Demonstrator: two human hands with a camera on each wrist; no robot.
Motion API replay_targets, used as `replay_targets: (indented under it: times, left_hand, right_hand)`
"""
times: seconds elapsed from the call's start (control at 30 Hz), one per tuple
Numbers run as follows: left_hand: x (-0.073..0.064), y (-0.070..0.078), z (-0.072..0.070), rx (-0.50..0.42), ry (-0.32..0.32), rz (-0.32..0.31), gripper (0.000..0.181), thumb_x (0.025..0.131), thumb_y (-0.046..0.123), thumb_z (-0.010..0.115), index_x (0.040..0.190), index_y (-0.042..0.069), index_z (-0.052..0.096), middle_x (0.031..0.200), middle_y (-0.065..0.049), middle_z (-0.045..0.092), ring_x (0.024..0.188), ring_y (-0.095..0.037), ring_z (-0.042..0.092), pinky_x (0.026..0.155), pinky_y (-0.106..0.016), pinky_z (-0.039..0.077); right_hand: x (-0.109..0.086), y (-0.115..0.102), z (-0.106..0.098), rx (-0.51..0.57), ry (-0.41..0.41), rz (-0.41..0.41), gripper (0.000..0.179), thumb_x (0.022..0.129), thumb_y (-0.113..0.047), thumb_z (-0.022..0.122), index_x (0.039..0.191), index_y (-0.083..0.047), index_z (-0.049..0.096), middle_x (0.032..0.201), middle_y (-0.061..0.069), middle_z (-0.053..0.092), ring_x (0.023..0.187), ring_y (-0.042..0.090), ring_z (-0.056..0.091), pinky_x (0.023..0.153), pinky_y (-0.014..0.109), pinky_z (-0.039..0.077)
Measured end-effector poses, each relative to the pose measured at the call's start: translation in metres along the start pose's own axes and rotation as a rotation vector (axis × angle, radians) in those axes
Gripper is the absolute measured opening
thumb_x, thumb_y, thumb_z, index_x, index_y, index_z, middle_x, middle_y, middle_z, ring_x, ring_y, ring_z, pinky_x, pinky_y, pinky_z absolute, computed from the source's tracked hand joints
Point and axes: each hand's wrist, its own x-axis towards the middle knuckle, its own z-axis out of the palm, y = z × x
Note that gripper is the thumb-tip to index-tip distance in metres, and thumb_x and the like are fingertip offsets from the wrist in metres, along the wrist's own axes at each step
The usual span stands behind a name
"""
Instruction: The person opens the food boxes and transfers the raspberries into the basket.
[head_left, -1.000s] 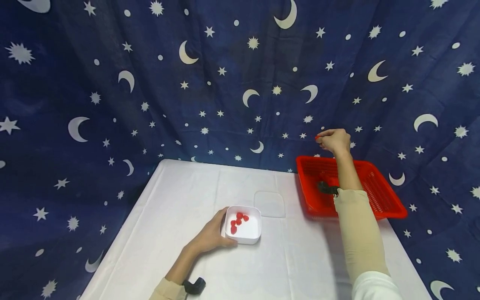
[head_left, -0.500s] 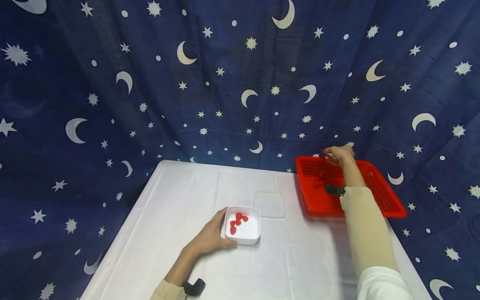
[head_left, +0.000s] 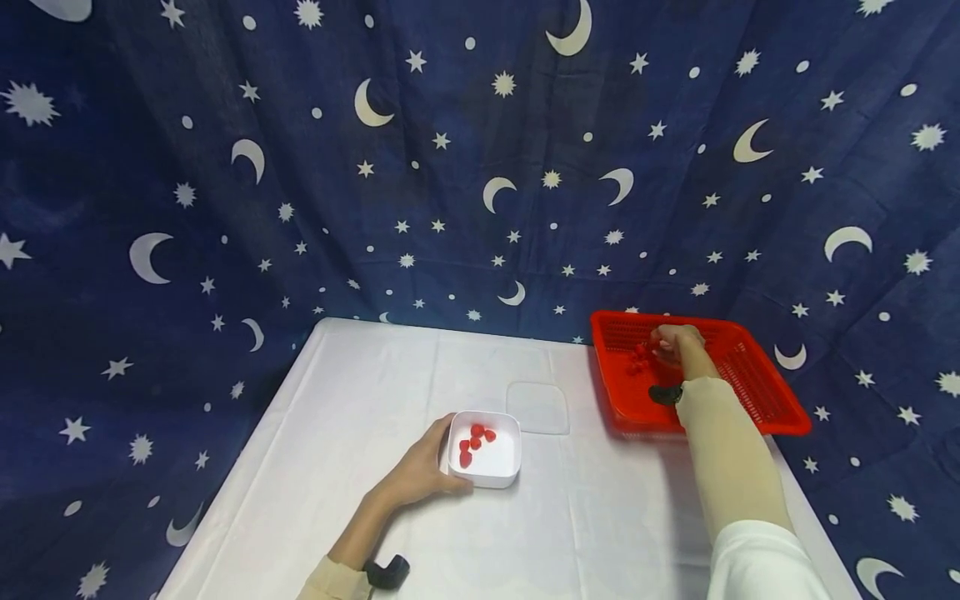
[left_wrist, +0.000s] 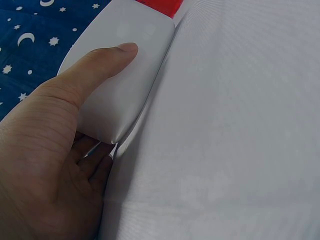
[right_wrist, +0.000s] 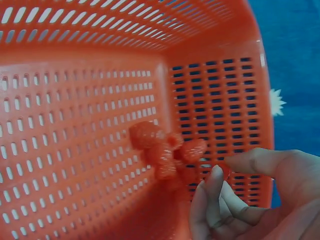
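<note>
My left hand grips the side of a small square white container, with the thumb along its near wall in the left wrist view. Several red raspberries lie towards the container's left side. My right hand is down inside the red plastic basket. In the right wrist view, its thumb and finger pinch a small red raspberry, mostly covered by the fingertips. Beside them, more raspberries sit clustered in the basket's corner.
A clear flat lid lies on the white-covered table, behind and right of the container. A dark blue curtain with moons and stars hangs close behind the table. The basket's raised slotted walls surround the right hand.
My right hand has come down from above the basket's back rim into the basket, with the raspberry between its fingertips. The left hand and the container have stayed in place.
</note>
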Motion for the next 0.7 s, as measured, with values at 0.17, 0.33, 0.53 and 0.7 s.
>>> replay_targets:
  times: [0.17, 0.33, 0.53, 0.7]
  left_hand:
    - [0.000, -0.002, 0.000, -0.001, 0.003, 0.005, 0.124, 0.065, 0.050, 0.096, 0.164, 0.019, 0.028, 0.166, -0.002, 0.037, 0.152, -0.028, 0.037, 0.120, -0.059, 0.036]
    - [0.000, 0.000, 0.000, 0.009, 0.003, 0.002, 0.124, 0.066, 0.053, 0.095, 0.165, 0.020, 0.028, 0.167, -0.001, 0.036, 0.153, -0.027, 0.036, 0.120, -0.059, 0.036]
    - [-0.002, 0.000, 0.000, 0.017, 0.000, -0.006, 0.122, 0.067, 0.052, 0.094, 0.164, 0.020, 0.028, 0.167, -0.001, 0.036, 0.153, -0.026, 0.035, 0.120, -0.057, 0.036]
    - [-0.002, 0.001, -0.001, 0.021, 0.007, 0.000, 0.122, 0.067, 0.052, 0.095, 0.164, 0.020, 0.029, 0.166, -0.001, 0.037, 0.153, -0.027, 0.036, 0.120, -0.058, 0.037]
  right_hand:
    - [0.003, 0.006, 0.009, 0.009, -0.018, 0.005, 0.046, 0.095, -0.011, 0.065, 0.137, 0.003, 0.052, 0.101, 0.008, 0.064, 0.081, 0.016, 0.073, 0.095, 0.034, 0.060]
    - [0.003, 0.015, 0.014, 0.079, 0.014, -0.002, 0.027, 0.091, -0.010, 0.064, 0.115, 0.000, 0.063, 0.088, 0.005, 0.068, 0.099, 0.027, 0.070, 0.108, 0.042, 0.053]
    - [0.006, 0.019, 0.017, 0.024, 0.067, -0.029, 0.024, 0.089, -0.013, 0.070, 0.107, 0.000, 0.062, 0.078, 0.003, 0.064, 0.083, 0.023, 0.074, 0.100, 0.041, 0.058]
    - [0.015, 0.021, 0.018, -0.032, 0.050, -0.037, 0.032, 0.090, -0.017, 0.072, 0.111, 0.002, 0.058, 0.081, 0.005, 0.064, 0.076, 0.019, 0.075, 0.094, 0.040, 0.061]
